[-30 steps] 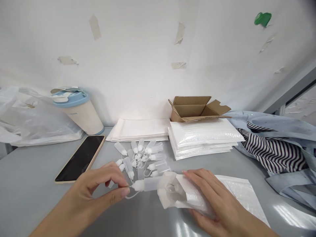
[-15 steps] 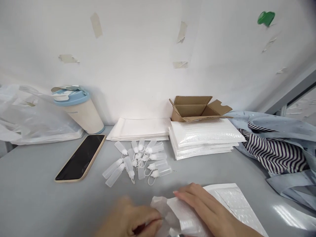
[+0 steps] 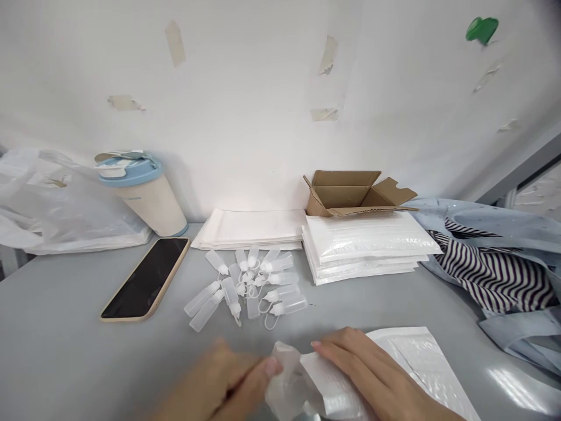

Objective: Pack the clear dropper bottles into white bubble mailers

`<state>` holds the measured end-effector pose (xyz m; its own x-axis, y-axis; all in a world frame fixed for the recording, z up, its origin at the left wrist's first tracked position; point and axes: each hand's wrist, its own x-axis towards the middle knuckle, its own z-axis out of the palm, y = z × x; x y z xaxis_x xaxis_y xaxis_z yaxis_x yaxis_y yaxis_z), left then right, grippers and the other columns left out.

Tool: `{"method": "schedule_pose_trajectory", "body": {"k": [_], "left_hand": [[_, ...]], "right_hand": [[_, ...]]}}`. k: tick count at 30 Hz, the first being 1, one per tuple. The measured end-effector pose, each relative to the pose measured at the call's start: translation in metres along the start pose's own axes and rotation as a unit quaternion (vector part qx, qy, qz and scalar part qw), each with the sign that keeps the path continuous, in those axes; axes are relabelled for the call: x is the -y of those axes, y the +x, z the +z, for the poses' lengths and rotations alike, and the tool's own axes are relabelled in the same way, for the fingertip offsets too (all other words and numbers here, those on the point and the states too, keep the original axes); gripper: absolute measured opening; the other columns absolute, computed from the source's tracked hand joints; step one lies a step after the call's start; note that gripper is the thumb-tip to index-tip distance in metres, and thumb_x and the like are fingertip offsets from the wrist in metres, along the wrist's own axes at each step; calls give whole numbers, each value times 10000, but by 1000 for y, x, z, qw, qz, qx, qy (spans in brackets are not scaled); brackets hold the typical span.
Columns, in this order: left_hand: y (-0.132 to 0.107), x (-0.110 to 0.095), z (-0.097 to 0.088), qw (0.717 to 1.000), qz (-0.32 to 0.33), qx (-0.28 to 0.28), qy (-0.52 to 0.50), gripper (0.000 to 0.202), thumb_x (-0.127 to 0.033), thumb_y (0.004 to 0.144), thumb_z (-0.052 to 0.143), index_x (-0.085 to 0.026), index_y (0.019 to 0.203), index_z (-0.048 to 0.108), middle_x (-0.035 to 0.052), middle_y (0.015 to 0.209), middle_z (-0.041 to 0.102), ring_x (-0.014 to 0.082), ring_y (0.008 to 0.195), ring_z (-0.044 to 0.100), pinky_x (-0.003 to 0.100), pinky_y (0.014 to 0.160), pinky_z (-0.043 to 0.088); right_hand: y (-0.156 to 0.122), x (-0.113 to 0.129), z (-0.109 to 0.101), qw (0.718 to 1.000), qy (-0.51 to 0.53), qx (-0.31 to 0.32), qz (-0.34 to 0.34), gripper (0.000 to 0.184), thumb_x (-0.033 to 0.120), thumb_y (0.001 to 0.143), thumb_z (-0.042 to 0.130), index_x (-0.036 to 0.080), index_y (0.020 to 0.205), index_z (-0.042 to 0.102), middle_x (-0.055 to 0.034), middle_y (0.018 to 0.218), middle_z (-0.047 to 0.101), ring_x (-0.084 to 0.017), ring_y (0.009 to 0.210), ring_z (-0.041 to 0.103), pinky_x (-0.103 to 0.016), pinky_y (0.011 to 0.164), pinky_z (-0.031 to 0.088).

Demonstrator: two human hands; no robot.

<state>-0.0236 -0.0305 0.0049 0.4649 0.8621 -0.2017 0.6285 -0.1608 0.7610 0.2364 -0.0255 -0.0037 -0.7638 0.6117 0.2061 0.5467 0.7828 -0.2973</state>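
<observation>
At the bottom centre a white bubble mailer (image 3: 324, 380) lies partly below the picture's edge, its mouth gaping toward the left. My right hand (image 3: 368, 368) grips it from above, fingers together across its upper side and the thumb hidden. My left hand (image 3: 228, 383), smeared by motion, pinches the translucent edge at the mouth between thumb and fingers. Under my right forearm a second bubble mailer (image 3: 427, 354) lies flat on the table. Beyond my hands, several small clear dropper bottles (image 3: 289, 304) with white tethered caps lie in a loose cluster.
A phone (image 3: 146, 280) lies left of the bottles. Behind it stand a tilted cup (image 3: 153, 204) and a plastic bag (image 3: 65, 204). Flat white envelopes (image 3: 254, 225), stacked bubble mailers (image 3: 368, 240) and an open cardboard box (image 3: 350, 196) line the wall. Striped cloth (image 3: 495, 272) lies at right.
My left hand has shifted slightly left and up, drawing the mailer's translucent edge with it. My right hand keeps its hold. The whole view has slid a little.
</observation>
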Motion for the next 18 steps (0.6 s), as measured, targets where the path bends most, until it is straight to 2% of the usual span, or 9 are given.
{"method": "schedule_pose_trajectory", "body": {"k": [2,4,5,7,10,12,14,16,18], "left_hand": [[-2,8,-7,994,-20,-97,38,438,-424,960,356,-212,608,509,-41,511,431,124,495,452,226,505,339],[-3,20,-12,977,-35,-176,117,307,-398,937,412,-236,839,653,-24,574,575,150,528,536,238,541,392],[-3,27,-14,968,-32,-189,164,285,-372,929,415,-243,972,666,-8,629,628,163,549,568,246,539,401],[-2,37,-17,952,-17,-167,254,326,-304,929,367,-237,1051,662,27,735,684,187,607,624,260,539,411],[2,42,-20,938,-1,-126,323,374,-249,933,306,-217,895,677,59,820,689,217,714,667,274,583,451],[2,37,-22,942,10,-149,302,365,-279,942,317,-218,836,661,47,799,668,198,698,652,271,621,476],[-1,28,-24,951,3,-206,231,317,-363,942,371,-235,838,641,25,809,657,170,685,624,234,603,485],[-7,19,-25,952,-47,-273,135,279,-464,917,453,-259,849,629,0,821,659,157,715,616,176,508,456],[-13,11,-26,944,-89,-313,44,275,-527,870,536,-272,842,635,-17,788,661,155,730,613,150,476,443]], "right_hand": [[-1,-1,0,1000,-12,-11,4,532,409,928,578,164,1366,401,-101,1261,637,-222,1163,613,-333,1028,478],[-2,-2,1,1000,-21,-19,3,517,394,934,567,156,1363,404,-107,1264,635,-234,1169,610,-354,1029,480],[-2,-2,1,1000,-22,-19,3,522,390,931,572,154,1365,403,-109,1267,633,-237,1172,608,-358,1028,481],[-2,-3,1,1000,-23,-17,2,540,380,919,594,151,1368,401,-110,1260,637,-240,1169,611,-362,1030,479],[-1,-4,2,999,-25,-24,2,550,345,901,620,139,1363,404,-120,1250,640,-250,1170,605,-374,1039,471],[-1,-4,3,999,-21,-37,0,547,280,885,627,136,1362,401,-123,1247,636,-246,1169,602,-369,1026,482],[0,-4,2,999,-6,-50,6,545,192,858,616,141,1357,404,-122,1238,631,-235,1155,604,-353,998,502],[2,-4,2,998,10,-62,18,553,124,826,592,143,1349,413,-122,1220,630,-225,1129,611,-332,956,524],[4,-3,1,997,18,-71,29,553,98,806,579,138,1337,428,-124,1200,631,-222,1099,618,-320,920,537]]}}
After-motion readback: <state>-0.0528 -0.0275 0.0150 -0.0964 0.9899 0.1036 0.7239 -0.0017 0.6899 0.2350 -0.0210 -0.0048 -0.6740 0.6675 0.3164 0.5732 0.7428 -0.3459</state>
